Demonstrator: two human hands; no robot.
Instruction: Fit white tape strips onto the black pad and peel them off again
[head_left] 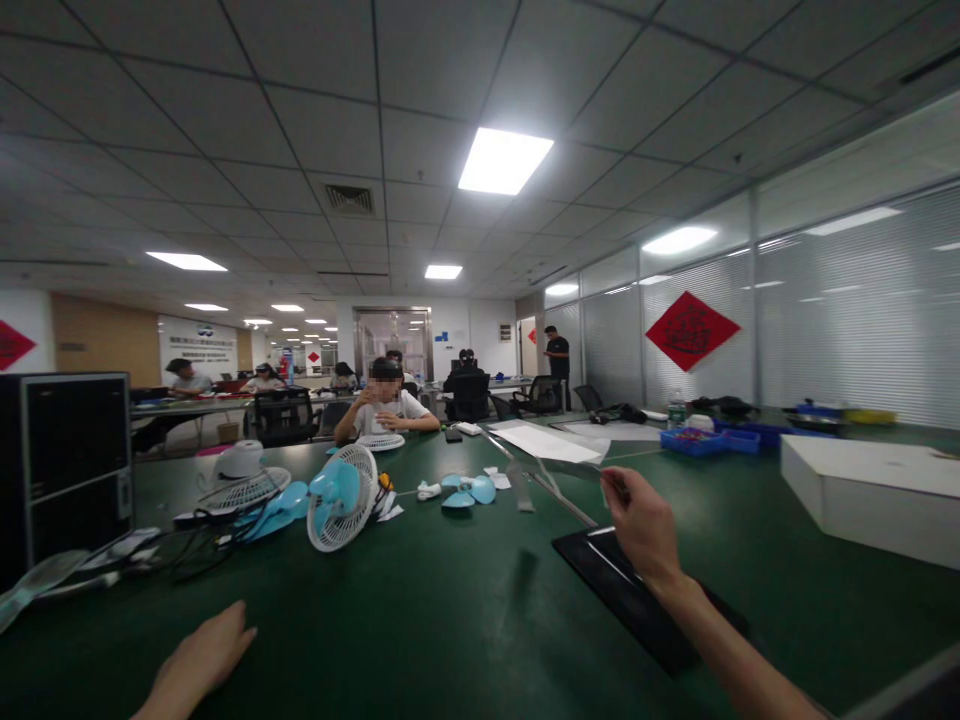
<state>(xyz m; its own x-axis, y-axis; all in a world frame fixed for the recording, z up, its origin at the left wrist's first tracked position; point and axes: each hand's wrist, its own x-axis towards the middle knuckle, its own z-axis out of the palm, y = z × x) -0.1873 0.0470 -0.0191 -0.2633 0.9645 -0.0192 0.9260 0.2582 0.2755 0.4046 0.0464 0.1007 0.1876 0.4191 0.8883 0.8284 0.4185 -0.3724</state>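
Note:
My right hand (641,525) is raised over the right part of the green table, its fingers pinched on one end of a thin see-through plastic strip (523,488). The strip stretches left from the fingertips and its far end bends downward. Beneath that hand lies a flat black panel (622,580) with a glossy surface. My left hand (199,655) is low at the front left, back upward, fingers pointing right, holding nothing that I can see. Beyond it stands a small fan (343,497) with a white grille and light-blue blades.
Light-blue fan blades (469,490), cables and another white fan (244,475) lie around the left and middle. A black computer case (71,460) stands far left. White sheets (551,440), blue trays (694,442) and a white box (862,490) are on the right. A person (390,405) sits opposite.

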